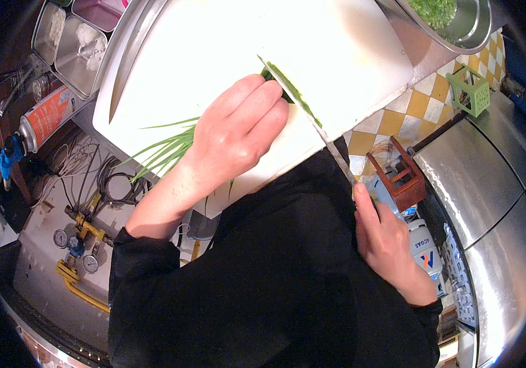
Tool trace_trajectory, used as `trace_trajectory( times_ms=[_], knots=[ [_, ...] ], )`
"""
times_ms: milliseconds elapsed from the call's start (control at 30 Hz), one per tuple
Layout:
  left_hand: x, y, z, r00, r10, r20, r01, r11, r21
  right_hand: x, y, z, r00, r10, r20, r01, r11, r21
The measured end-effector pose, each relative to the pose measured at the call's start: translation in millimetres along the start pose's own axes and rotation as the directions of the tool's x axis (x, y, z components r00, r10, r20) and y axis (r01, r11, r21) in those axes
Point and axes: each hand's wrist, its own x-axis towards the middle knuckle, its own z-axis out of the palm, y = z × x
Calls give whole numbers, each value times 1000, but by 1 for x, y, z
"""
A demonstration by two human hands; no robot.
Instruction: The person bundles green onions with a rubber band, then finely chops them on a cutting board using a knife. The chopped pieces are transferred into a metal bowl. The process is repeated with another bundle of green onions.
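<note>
My left hand (242, 122) presses down on a bunch of thin green stalks that look like chives (173, 146), its fingers curled over them on a white cutting board (189, 55). The loose tips fan out towards the board's near left edge. In my right hand (384, 239) is the handle of a long kitchen knife (309, 115). Its blade lies slantwise right beside my left knuckles, at the cut end of the bunch. Green cut bits (297, 94) cling along the blade's far side. Most of the bunch under my palm is hidden.
A metal bowl of chopped greens (433, 14) stands at the upper right. Metal containers (81, 55), one holding white food, and an orange spray can (53, 117) are at left. Yellow gas piping with gauges (81, 244) sits lower left; a steel counter (497, 184) lies right.
</note>
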Motion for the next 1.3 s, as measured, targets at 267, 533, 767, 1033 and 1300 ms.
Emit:
trace_trajectory(
  times_ms=[267,533,767,1033,1300],
  knots=[
    [0,-1,0,1000,9,4,-9,1000,-11,68,8,24,984,-75,-161,87,994,68],
    [0,-1,1,1000,4,-17,-4,1000,-10,0,-5,-1,1000,-12,-3,12,998,57],
    [0,-1,0,1000,8,-3,-8,1000,-5,-14,-5,0,1000,-8,-18,9,999,53],
    [-3,-1,0,1000,-17,-4,17,1000,-22,-12,-3,-2,1000,6,9,-6,1000,22],
    [1,2,-4,998,-51,20,53,996,-68,44,7,13,1000,7,14,-8,999,42]
  ],
)
